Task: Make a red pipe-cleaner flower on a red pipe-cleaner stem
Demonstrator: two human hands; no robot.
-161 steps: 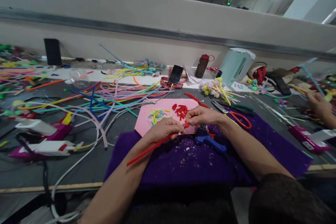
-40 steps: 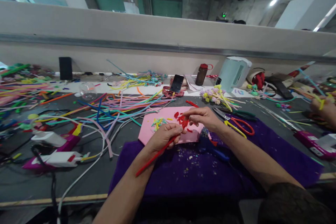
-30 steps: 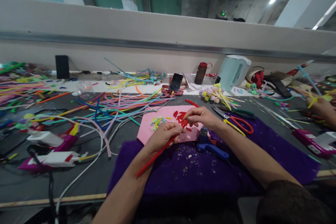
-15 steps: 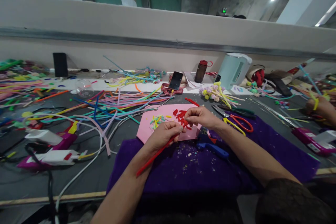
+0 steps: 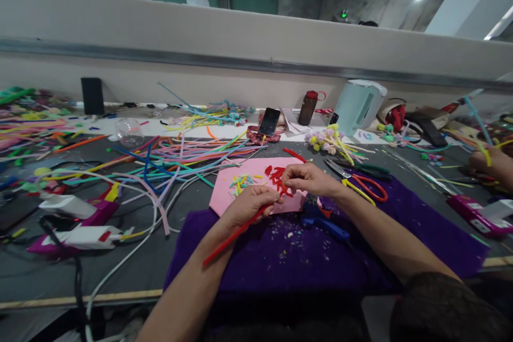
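two hands on a red pipe cleaner over the pink sheet

head view: at the centre of the frame the left hand [image 5: 248, 204] has its fingers clamped on a red pipe cleaner [image 5: 232, 235], whose free length slants down toward the lower left across the forearm. just right of it the right hand [image 5: 310, 179] pinches the upper end of the same pipe cleaner, fingers together on it, above the pink sheet [image 5: 224, 195]. on that sheet lie a cluster of short red pieces [image 5: 276, 173] and, to their left, a small heap of yellow and green bits [image 5: 240, 183]. the sheet overlaps the purple cloth [image 5: 280, 256] that covers the near tabletop [image 5: 132, 272]. a blue tool [image 5: 320, 222] lies on the cloth just below the right hand, and red-handled scissors [image 5: 366, 184] lie to the right of it. a spread of loose coloured pipe cleaners [image 5: 180, 152] fills the left centre. at the right edge another person's hand [image 5: 487, 163] holds a yellow piece.
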